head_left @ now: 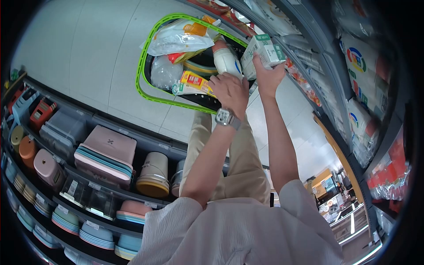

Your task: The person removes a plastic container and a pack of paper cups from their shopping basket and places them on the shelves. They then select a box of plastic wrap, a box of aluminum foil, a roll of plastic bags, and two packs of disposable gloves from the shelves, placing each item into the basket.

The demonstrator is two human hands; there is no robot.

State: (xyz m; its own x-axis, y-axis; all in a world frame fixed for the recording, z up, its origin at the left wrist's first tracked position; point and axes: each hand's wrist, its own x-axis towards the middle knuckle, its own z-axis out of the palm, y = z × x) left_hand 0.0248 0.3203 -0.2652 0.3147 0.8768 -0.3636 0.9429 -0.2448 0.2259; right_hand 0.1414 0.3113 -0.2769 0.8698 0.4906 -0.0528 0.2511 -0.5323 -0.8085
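My left hand (230, 90), with a watch (224, 117) on its wrist, reaches over the near side of a black basket with a green rim (145, 66). Its fingers curl over the lower end of a white bottle (226, 59), beside a yellow and red package (194, 80). My right hand (268, 77) is closed on a white and green box (261, 46) at the basket's right edge. Inside the basket also lie a white and orange plastic bag (179, 39) and a clear plastic-wrapped item (165, 73).
Shelves on the left carry pink storage boxes (108, 143), a lidded bucket (153, 174) and stacked bowls (96, 234). To the right, a shelf holds plastic-wrapped packs (362, 70). Pale floor tiles (88, 48) lie around the basket; my legs (238, 163) stand close behind it.
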